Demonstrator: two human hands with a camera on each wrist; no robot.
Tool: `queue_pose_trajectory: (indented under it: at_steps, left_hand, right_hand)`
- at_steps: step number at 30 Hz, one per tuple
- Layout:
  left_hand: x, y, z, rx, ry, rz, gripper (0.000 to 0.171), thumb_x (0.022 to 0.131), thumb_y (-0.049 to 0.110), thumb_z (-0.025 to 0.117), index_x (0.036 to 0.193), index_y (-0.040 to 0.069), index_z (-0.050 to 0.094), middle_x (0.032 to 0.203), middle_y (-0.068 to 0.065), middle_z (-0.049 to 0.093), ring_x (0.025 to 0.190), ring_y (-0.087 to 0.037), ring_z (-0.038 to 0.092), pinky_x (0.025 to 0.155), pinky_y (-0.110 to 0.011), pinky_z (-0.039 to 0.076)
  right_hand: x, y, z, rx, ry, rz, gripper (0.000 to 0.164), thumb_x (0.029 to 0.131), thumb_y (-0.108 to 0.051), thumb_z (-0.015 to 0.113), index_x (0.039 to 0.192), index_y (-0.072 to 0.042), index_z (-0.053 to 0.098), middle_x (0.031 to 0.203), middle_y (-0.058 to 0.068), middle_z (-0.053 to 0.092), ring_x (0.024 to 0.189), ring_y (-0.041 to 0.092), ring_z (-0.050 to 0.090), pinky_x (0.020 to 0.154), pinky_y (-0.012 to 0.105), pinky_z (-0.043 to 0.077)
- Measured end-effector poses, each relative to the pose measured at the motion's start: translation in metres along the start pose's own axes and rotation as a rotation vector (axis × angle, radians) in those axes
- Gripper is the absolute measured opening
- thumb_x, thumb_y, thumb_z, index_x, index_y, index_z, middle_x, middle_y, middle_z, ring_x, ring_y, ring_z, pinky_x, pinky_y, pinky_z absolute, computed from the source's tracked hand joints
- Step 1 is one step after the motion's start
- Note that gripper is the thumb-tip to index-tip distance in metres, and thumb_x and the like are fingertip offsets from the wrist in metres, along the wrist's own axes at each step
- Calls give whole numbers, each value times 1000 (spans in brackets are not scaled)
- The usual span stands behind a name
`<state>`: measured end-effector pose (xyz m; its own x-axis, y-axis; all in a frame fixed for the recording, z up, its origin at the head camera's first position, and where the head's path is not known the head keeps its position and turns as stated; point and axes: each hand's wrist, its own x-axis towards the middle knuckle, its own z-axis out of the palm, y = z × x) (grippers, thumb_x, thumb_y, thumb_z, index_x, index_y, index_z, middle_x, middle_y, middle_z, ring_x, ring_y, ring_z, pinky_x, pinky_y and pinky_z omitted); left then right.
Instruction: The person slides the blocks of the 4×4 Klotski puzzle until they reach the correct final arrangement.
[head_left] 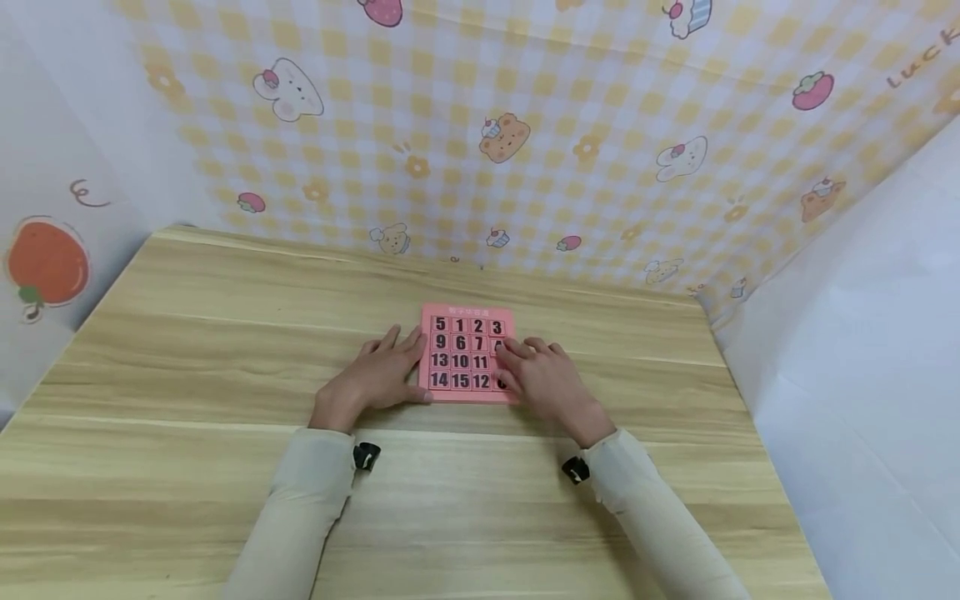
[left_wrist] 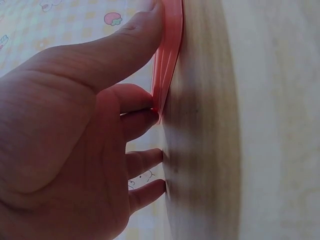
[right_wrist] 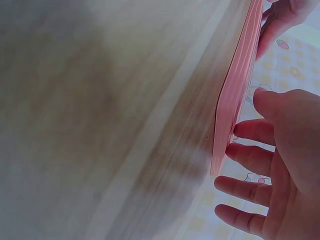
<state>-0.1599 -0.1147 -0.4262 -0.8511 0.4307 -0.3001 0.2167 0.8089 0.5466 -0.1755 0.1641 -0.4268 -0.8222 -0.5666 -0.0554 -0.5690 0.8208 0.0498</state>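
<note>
A pink sliding number puzzle [head_left: 467, 397] lies flat on the table in the head view. Its rows read 5 1 2 3, then 9 6 7 and a partly covered 4, then 13 10 11, then 14 15 12 and a partly covered tile. My left hand [head_left: 378, 379] holds the puzzle by its left side, thumb at the near corner and fingertips along the left edge. From the right, my right hand [head_left: 551, 383] reaches over the frame, fingertips on the right column by the 4. The end of the third row is hidden beneath it. Both hands also show in the right wrist view.
The wood-grain table [head_left: 465, 508] stretches around the puzzle on all sides. A yellow checked cloth [head_left: 450, 100] with cartoon prints hangs behind its back edge. White sheets stand at the left and right. Both sleeved wrists carry a small black device [head_left: 366, 456].
</note>
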Motion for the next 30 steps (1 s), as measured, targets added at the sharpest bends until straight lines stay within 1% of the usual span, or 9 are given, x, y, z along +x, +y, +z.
queue_pose_trajectory:
  at_steps: [3,7,11,15,18,27,30]
  left_hand:
    - [1,0,1,-9,-4,-10,95,89,43,71,158,4,17,166,-11,6,152,-40,-5,122,-57,5]
    - [0,0,0,-5,-8,-8,95,89,43,71,157,4,17,166,-12,6,152,-41,-4,122,-57,5]
    - [1,0,0,-1,-5,-4,95,90,43,70,158,4,16,166,-11,6,152,-41,-4,122,-57,5]
    - [1,-1,1,-1,-3,-8,95,90,43,70,158,4,16,166,-11,5,152,-41,-5,122,-57,4]
    - [1,0,-1,0,-5,-10,96,89,43,71,157,4,16,166,-12,6,152,-41,-5,122,-57,5]
    - [1,1,1,-1,4,-4,94,89,42,71,157,3,18,166,-12,7,152,-41,-4,122,-57,5]
    - [1,0,1,2,7,0,93,90,41,70,157,2,18,166,-13,7,152,-42,-3,122,-59,6]
  right_hand:
    - [-2,0,0,-3,4,-10,49,104,-47,43,142,-19,56,149,3,52,133,32,51,105,58,44]
    - [-6,-2,0,-8,-2,-20,46,104,-45,45,142,-24,56,149,2,51,133,32,50,106,58,43]
    - [-7,-3,0,-18,-7,-21,45,104,-46,45,143,-26,56,150,1,51,133,31,50,106,56,43]
    - [-7,-4,1,-39,-8,-21,46,104,-46,43,144,-27,54,150,1,50,133,31,51,105,55,45]
    - [-6,-4,-1,-43,-8,-21,46,104,-46,43,144,-26,54,150,1,50,132,31,51,104,55,45]
    - [-6,-4,1,-25,-1,-13,46,104,-46,43,143,-25,55,150,2,50,132,32,51,104,54,45]
    - [-6,-3,1,-14,5,-22,45,104,-45,45,143,-25,55,150,3,50,132,32,51,105,55,45]
